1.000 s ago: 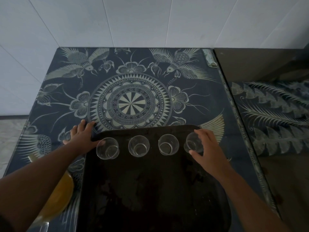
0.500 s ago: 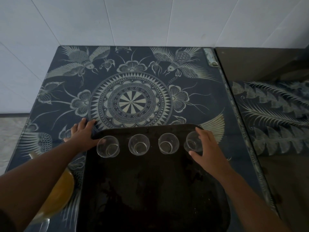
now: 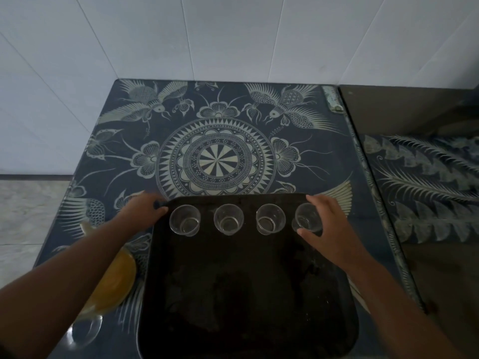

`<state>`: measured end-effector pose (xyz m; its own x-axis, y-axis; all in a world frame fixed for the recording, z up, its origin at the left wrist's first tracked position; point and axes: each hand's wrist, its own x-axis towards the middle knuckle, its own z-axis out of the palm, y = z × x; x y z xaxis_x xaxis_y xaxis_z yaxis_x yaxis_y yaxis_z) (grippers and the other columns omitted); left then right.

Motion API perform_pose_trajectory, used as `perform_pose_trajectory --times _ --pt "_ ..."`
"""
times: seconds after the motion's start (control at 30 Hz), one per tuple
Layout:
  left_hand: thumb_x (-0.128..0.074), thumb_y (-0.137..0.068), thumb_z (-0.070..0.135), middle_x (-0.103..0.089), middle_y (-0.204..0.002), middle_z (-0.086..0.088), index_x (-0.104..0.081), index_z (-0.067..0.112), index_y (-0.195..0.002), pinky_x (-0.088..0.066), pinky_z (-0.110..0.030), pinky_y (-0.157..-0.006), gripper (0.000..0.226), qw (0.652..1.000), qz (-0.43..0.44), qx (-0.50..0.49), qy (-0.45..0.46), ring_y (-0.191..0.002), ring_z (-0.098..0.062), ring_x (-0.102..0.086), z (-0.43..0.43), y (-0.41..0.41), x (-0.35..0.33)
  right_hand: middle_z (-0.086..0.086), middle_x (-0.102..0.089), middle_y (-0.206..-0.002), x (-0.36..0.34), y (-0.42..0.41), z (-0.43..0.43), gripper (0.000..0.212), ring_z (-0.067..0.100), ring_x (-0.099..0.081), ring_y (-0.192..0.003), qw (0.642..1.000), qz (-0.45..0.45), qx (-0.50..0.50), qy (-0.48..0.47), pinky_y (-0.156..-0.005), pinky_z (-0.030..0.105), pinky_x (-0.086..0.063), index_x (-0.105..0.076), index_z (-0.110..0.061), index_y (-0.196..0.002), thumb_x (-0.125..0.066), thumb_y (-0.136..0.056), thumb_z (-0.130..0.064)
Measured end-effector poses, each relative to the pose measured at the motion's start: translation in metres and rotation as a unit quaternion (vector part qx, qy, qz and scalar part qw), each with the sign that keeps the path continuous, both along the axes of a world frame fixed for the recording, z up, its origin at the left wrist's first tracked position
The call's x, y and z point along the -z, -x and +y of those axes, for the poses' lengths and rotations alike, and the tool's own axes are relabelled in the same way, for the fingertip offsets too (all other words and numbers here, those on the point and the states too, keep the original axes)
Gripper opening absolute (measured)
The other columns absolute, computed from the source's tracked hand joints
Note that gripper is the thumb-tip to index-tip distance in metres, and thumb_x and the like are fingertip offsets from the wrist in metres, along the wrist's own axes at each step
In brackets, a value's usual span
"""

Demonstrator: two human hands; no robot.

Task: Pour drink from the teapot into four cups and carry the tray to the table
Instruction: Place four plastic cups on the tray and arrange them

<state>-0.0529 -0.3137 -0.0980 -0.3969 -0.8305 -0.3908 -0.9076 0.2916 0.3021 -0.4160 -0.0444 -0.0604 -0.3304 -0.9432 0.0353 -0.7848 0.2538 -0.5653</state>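
Observation:
A black tray (image 3: 248,294) lies on the patterned table, with several small clear glass cups in a row along its far edge. The leftmost cup (image 3: 184,220) stands just right of my left hand (image 3: 143,207), which grips the tray's far left corner. My right hand (image 3: 328,226) wraps thumb and fingers around the rightmost cup (image 3: 305,220). All cups look empty. A glass teapot (image 3: 114,283) holding orange drink sits on the table left of the tray, partly hidden under my left forearm; its clear handle (image 3: 83,332) shows near the bottom.
The dark table top (image 3: 217,161) carries a mandala and bird pattern and reaches to a white tiled wall (image 3: 233,37). A second dark glass surface (image 3: 425,193) adjoins on the right. Pale floor (image 3: 23,211) shows at the left.
My left hand has slid from flat on the table onto the tray's far left corner. The right hand stays on the rightmost cup. The view has shifted slightly.

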Motion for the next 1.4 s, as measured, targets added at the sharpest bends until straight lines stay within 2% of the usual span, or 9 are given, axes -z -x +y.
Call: perform_pose_trajectory --times 0.2,0.4,0.47,0.53,0.63,0.73,0.97,1.23,1.4 --pt "-0.061 -0.099 0.021 -0.076 -0.103 -0.014 -0.076 0.006 -0.109 -0.056 -0.043 -0.088 0.023 0.998 0.055 -0.033 0.018 -0.096 -0.03 -0.07 0.037 0.003 -0.031 0.0 -0.043 -0.141 -0.019 -0.03 -0.013 0.07 0.015 -0.039 -0.131 0.999 0.026 -0.032 -0.016 -0.108 0.038 -0.039 -0.046 -0.016 -0.142 -0.075 -0.082 -0.035" --pt "-0.062 -0.099 0.024 -0.072 -0.088 -0.006 -0.073 0.011 -0.095 -0.059 -0.042 -0.079 0.017 0.99 0.126 -0.046 0.051 -0.083 -0.024 -0.07 0.068 0.002 -0.049 -0.007 -0.04 -0.144 -0.026 -0.074 -0.031 0.07 0.009 -0.039 -0.132 0.996 0.04 -0.073 -0.032 -0.103 0.026 -0.038 -0.042 -0.021 -0.144 -0.072 -0.083 -0.039" --pt "-0.062 -0.099 0.026 -0.07 -0.092 -0.003 -0.071 0.014 -0.099 -0.056 -0.039 -0.079 0.015 0.989 0.139 -0.026 0.053 -0.086 -0.022 -0.068 0.076 0.004 -0.052 -0.008 -0.039 -0.144 -0.027 -0.089 -0.04 0.071 0.008 -0.038 -0.132 0.995 0.039 -0.091 -0.034 -0.102 0.026 -0.039 -0.041 -0.022 -0.144 -0.072 -0.084 -0.04" --pt "-0.066 -0.097 0.029 -0.069 -0.107 -0.003 -0.07 0.016 -0.112 -0.053 -0.036 -0.086 0.02 0.987 0.153 -0.011 0.054 -0.099 -0.022 -0.066 0.083 0.007 -0.056 -0.008 -0.039 -0.144 -0.026 -0.103 -0.05 0.071 0.009 -0.036 -0.134 0.992 0.048 -0.108 -0.032 -0.103 0.025 -0.035 -0.041 -0.023 -0.145 -0.072 -0.083 -0.04" --pt "-0.072 -0.093 0.034 -0.059 -0.136 -0.006 -0.057 0.013 -0.14 -0.047 -0.038 -0.105 0.054 0.987 0.15 0.018 0.051 -0.125 -0.025 -0.058 0.091 0.011 -0.057 -0.006 -0.039 -0.143 -0.023 -0.119 -0.064 0.075 0.011 -0.037 -0.134 0.989 0.058 -0.131 -0.043 -0.106 0.026 -0.034 -0.039 -0.022 -0.146 -0.073 -0.082 -0.041" --pt "-0.077 -0.088 0.039 -0.045 -0.151 -0.006 -0.041 0.015 -0.154 -0.041 -0.042 -0.115 0.078 0.988 0.143 0.033 0.041 -0.139 -0.028 -0.045 0.096 0.014 -0.053 -0.007 -0.035 -0.144 -0.019 -0.129 -0.077 0.078 0.012 -0.038 -0.134 0.985 0.058 -0.15 -0.063 -0.106 0.028 -0.038 -0.037 -0.021 -0.147 -0.075 -0.081 -0.04" --pt "-0.079 -0.087 0.037 -0.035 -0.158 -0.005 -0.033 0.014 -0.158 -0.039 -0.046 -0.118 0.088 0.989 0.142 0.041 0.028 -0.146 -0.029 -0.038 0.091 0.02 -0.041 -0.001 -0.023 -0.154 -0.01 -0.137 -0.096 0.084 0.019 -0.031 -0.141 0.977 0.061 -0.162 -0.125 -0.11 0.041 -0.04 -0.034 -0.021 -0.149 -0.078 -0.08 -0.035" --pt "-0.077 -0.088 0.034 -0.046 -0.151 -0.002 -0.043 0.015 -0.152 -0.046 -0.041 -0.11 0.075 0.988 0.151 0.039 0.018 -0.137 -0.024 -0.051 0.088 0.021 -0.029 -0.002 -0.039 -0.141 0.0 -0.145 -0.102 0.07 0.016 -0.038 -0.133 0.975 0.11 -0.166 -0.096 -0.105 0.031 -0.043 -0.043 -0.017 -0.144 -0.075 -0.082 -0.023" --pt "-0.077 -0.088 0.03 -0.043 -0.151 -0.006 -0.041 0.012 -0.153 -0.043 -0.038 -0.111 0.077 0.984 0.171 0.045 0.014 -0.136 -0.027 -0.05 0.089 0.02 -0.025 0.001 -0.038 -0.143 0.001 -0.149 -0.099 0.072 0.019 -0.038 -0.132 0.973 0.121 -0.171 -0.098 -0.104 0.032 -0.043 -0.041 -0.016 -0.145 -0.076 -0.082 -0.022"
